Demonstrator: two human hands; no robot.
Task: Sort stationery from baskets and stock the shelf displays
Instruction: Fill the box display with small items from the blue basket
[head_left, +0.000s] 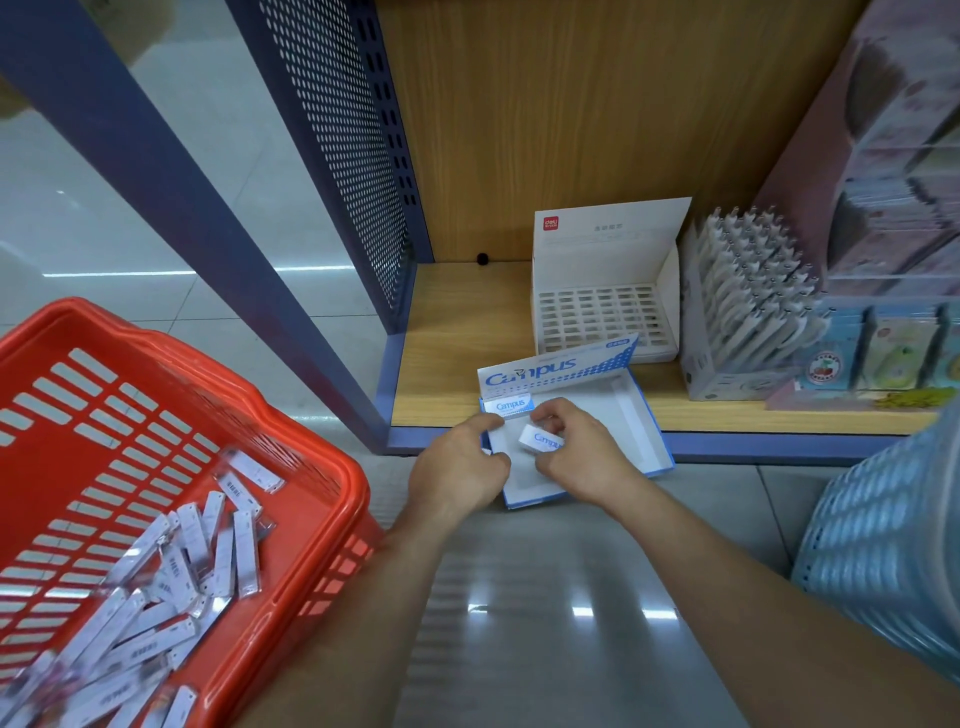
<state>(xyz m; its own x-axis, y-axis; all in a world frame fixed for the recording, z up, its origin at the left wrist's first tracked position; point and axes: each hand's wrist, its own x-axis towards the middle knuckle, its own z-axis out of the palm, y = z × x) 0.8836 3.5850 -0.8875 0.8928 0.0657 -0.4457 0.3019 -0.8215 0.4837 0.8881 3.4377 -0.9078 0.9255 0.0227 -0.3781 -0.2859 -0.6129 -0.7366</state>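
Observation:
A shallow blue-and-white Campus display box (631, 415) sits on the front edge of the low wooden shelf (452, 332), overhanging it. One Campus eraser (511, 405) lies in the box's far left corner. My right hand (576, 449) pinches a second Campus eraser (540, 439) over the box's left part. My left hand (460, 462) rests at the box's left edge, thumb and forefinger on its rim. A red plastic basket (291, 431) at the left holds several long white packaged items (171, 582).
Behind the Campus box stands an empty white deli display box (605, 306) with a grid insert. To its right is a white rack of pens (748, 301), then packaged goods (883, 348). A blue perforated shelf upright (337, 156) rises at the left. Grey tiled floor lies below.

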